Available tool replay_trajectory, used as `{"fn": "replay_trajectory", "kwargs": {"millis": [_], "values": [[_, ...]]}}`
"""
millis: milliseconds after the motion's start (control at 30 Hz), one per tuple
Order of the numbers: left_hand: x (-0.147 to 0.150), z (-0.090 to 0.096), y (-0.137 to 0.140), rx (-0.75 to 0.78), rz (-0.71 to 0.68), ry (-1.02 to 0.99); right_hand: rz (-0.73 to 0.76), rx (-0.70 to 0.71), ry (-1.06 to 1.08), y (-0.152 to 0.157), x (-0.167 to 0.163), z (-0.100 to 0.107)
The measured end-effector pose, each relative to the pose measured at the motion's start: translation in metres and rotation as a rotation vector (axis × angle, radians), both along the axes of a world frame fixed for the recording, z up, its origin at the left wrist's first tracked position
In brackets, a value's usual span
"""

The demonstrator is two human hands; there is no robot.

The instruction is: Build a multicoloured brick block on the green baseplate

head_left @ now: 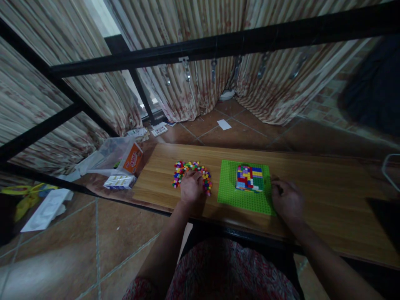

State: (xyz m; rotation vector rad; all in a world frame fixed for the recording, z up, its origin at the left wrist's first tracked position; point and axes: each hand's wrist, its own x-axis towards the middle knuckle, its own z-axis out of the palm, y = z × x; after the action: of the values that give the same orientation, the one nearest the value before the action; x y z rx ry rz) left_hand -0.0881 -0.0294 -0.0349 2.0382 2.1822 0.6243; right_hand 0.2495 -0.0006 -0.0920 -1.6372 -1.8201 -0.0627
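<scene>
My left hand [191,188] reaches down into a loose pile of small coloured toy bricks [178,171] on the left part of the wooden table. Its fingers are bent and drawn together among the bricks; whatever they pinch is too small to make out. My right hand [288,200] rests at the right edge of a bright green studded baseplate [226,187], its fingers curled closed. Whether anything is inside them is hidden. On the baseplate stands a low block of multicoloured bricks [249,178], in red, blue, yellow, white and green, apart from both hands.
The wooden table [325,179] is long and narrow. Left of it on the tiled floor are a clear plastic bin [108,154], an orange box [133,158] and a white box [119,182]. A black metal rail [200,50] crosses before striped curtains [200,25].
</scene>
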Motion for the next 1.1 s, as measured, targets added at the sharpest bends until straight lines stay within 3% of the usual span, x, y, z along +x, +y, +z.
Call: {"fn": "replay_trajectory", "kwargs": {"millis": [367, 633, 800, 933, 1100], "values": [[-0.018, -0.006, -0.009, 0.055, 0.016, -0.015, -0.016, -0.014, -0.016, 0.0, 0.001, -0.002], [0.005, 0.006, 0.003, 0.037, -0.062, 0.035, -0.012, -0.014, -0.01, 0.0, 0.001, -0.002], [0.022, 0.007, 0.014, -0.08, 0.013, 0.093, -0.007, -0.031, 0.01, -0.001, 0.0, -0.001], [0.024, 0.007, 0.02, -0.123, 0.039, 0.099, -0.006, -0.029, 0.021, -0.001, -0.001, -0.001], [0.02, 0.008, 0.019, -0.131, -0.042, 0.134, -0.002, -0.03, 0.02, 0.001, 0.001, -0.002]]}}
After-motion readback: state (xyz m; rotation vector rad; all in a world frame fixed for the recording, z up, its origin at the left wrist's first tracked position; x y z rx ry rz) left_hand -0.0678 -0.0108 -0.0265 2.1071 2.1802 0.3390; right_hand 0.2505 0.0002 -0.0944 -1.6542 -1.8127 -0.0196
